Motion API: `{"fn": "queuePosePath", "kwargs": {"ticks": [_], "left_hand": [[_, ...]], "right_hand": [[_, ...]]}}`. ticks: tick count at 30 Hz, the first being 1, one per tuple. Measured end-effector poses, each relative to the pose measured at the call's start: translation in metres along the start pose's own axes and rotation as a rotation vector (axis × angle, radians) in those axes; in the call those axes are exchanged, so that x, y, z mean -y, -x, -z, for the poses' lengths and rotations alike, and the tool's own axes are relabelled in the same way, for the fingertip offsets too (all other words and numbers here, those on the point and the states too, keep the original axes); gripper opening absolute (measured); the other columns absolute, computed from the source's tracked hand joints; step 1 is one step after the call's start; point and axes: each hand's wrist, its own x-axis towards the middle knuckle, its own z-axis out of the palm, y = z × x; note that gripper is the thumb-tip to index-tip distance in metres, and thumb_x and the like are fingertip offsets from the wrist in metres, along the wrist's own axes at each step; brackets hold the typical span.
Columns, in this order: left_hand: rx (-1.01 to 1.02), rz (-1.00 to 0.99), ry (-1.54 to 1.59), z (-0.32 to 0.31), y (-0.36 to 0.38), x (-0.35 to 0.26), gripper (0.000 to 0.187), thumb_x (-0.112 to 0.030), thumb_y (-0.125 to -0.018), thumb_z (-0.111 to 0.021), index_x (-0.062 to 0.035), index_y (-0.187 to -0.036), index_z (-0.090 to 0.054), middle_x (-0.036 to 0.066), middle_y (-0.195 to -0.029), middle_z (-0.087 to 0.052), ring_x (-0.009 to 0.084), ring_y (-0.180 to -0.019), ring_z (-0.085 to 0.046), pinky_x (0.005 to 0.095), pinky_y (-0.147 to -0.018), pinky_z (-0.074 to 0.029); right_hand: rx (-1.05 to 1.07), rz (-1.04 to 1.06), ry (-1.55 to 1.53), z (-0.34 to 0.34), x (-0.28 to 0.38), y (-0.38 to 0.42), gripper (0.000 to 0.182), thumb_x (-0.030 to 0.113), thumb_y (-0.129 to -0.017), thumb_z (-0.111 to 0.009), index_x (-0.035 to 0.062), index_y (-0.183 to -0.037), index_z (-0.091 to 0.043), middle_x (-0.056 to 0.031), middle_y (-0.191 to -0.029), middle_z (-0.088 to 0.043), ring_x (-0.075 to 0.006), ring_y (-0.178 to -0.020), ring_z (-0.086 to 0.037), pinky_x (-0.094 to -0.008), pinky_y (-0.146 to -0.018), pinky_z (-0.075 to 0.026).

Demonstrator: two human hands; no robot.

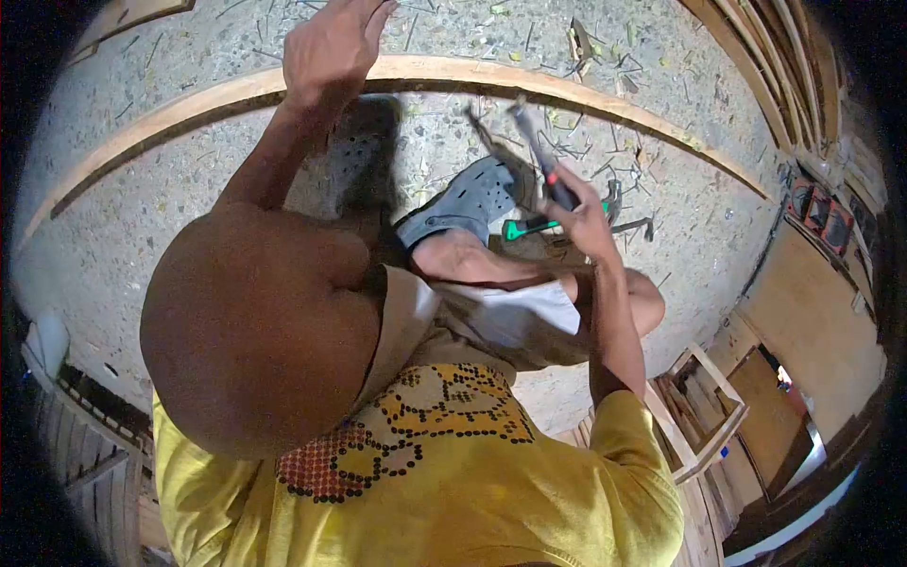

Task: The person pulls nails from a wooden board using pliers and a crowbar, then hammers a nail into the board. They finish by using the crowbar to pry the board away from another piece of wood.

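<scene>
RAISED HAMMER OVER A LITTERED WORKSHOP FLOOR

From my remote post, I had the right hand [588, 225] wrapped around the dark grip of a hammer [539, 142], its blurred head pointing toward a long wooden strip [453, 70]; the strip spanned the concrete floor [123, 236] beyond the shoes, its curve perhaps owed to the lens. My left hand [326, 59] reached past the strip's near edge at the top of the view; its fingers were drawn together, though I could not tell whether they pinched anything or touched the wood.

Good handling, I judged, called for a firm but unstrained grip well back on the handle, with a loose wrist and short, measured arcs; the left fingers belonged outside the head's path, and so did the perforated shoe [487, 194], which sat close beneath the tool; the wood would have behaved best lying flat, free of the nail-like pieces [412, 36] strewn about it. A green-and-black tool [527, 229] lay beside the right forearm [614, 307]; a reaching elbow or foot could have caught it, so a wider berth seemed wise.
</scene>
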Motion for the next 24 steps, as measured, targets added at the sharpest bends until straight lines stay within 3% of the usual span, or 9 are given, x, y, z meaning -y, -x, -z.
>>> {"fn": "queuePosePath", "kwargs": {"ticks": [3,5,9,10,13,15,19,21,24], "left_hand": [[0.052,-0.032,-0.077,-0.008,-0.005,0.01,0.022,-0.03,-0.102,-0.06,-0.0159,-0.115,-0.069,0.009,-0.108,-0.071,0.0353,-0.094,-0.07,0.0432,-0.078,-0.056],[0.051,-0.062,-0.065,-0.006,-0.008,0.008,0.021,-0.029,-0.102,-0.061,-0.0144,-0.115,-0.07,0.011,-0.106,-0.072,0.036,-0.093,-0.07,0.0434,-0.077,-0.056],[0.046,-0.11,-0.01,-0.005,-0.011,0.006,0.02,-0.024,-0.101,-0.064,-0.0086,-0.111,-0.071,0.016,-0.1,-0.072,0.0376,-0.087,-0.071,0.043,-0.074,-0.056],[0.008,-0.197,-0.046,-0.006,-0.015,0.009,0.019,-0.022,-0.1,-0.066,-0.0058,-0.109,-0.072,0.017,-0.098,-0.073,0.0372,-0.084,-0.072,0.042,-0.074,-0.056],[0.005,-0.244,-0.006,-0.01,-0.024,0.018,0.02,-0.023,-0.1,-0.066,-0.007,-0.111,-0.073,0.015,-0.099,-0.074,0.0352,-0.084,-0.073,0.0411,-0.073,-0.057],[0.042,-0.217,-0.034,-0.01,-0.025,0.019,0.02,-0.023,-0.1,-0.067,-0.0072,-0.111,-0.073,0.014,-0.101,-0.074,0.0341,-0.085,-0.073,0.0405,-0.074,-0.057],[0.057,-0.184,-0.043,-0.011,-0.021,0.016,0.02,-0.023,-0.099,-0.068,-0.0074,-0.111,-0.073,0.013,-0.1,-0.075,0.0313,-0.087,-0.073,0.0383,-0.076,-0.057],[0.084,-0.158,-0.038,-0.001,-0.023,0.001,0.018,-0.019,-0.098,-0.067,-0.0034,-0.105,-0.072,0.017,-0.095,-0.072,0.0344,-0.085,-0.071,0.0423,-0.075,-0.055],[0.109,-0.133,-0.009,0.002,-0.025,-0.005,0.016,-0.015,-0.097,-0.067,0.0008,-0.098,-0.071,0.021,-0.088,-0.068,0.0378,-0.083,-0.068,0.0464,-0.074,-0.053]], "right_hand": [[0.031,-0.02,0.028,-0.011,-0.059,-0.003,0.067,-0.001,-0.085,-0.078,0.0034,-0.147,-0.055,-0.0081,-0.125,-0.068,-0.0144,-0.11,-0.061,-0.0301,-0.095,-0.05],[-0.214,-0.06,0.198,-0.025,-0.089,-0.006,0.067,0.002,-0.084,-0.08,0.0031,-0.147,-0.055,-0.0121,-0.123,-0.069,-0.017,-0.109,-0.063,-0.0311,-0.096,-0.05],[-0.411,-0.039,-0.002,-0.03,-0.114,-0.01,0.049,0.021,-0.096,-0.073,0.0003,-0.139,-0.061,-0.0175,-0.121,-0.07,-0.0233,-0.105,-0.067,-0.0344,-0.096,-0.051],[-0.486,-0.062,0.103,-0.026,-0.142,-0.009,0.045,0.026,-0.1,-0.068,-0.0027,-0.134,-0.063,-0.0198,-0.118,-0.07,-0.0265,-0.103,-0.067,-0.0359,-0.094,-0.052],[-0.923,-0.13,0.36,-0.009,-0.247,-0.002,0.046,0.028,-0.09,-0.079,-0.0097,-0.112,-0.066,-0.0221,-0.108,-0.068,-0.0316,-0.094,-0.067,-0.0422,-0.082,-0.053],[-1.007,-0.383,0.195,0.008,-0.262,0.006,0.049,0.03,-0.085,-0.084,-0.0123,-0.099,-0.064,-0.0225,-0.096,-0.069,-0.0326,-0.083,-0.066,-0.0413,-0.078,-0.054],[-1.229,-0.494,0.348,0.015,-0.289,-0.003,0.045,0.023,-0.087,-0.083,-0.0113,-0.105,-0.06,-0.0193,-0.089,-0.067,-0.0242,-0.076,-0.066,-0.0364,-0.068,-0.055],[-1.051,-0.6,-0.411,0.03,-0.313,0.0,0.041,0.025,-0.078,-0.086,-0.0088,-0.086,-0.065,-0.0159,-0.074,-0.067,-0.0256,-0.064,-0.062,-0.0393,-0.064,-0.054],[-1.01,-0.514,-0.607,0.054,-0.257,0.018,0.026,0.017,-0.085,-0.077,-0.0073,-0.086,-0.067,-0.0138,-0.078,-0.068,-0.0235,-0.062,-0.064,-0.0402,-0.057,-0.053]]}}
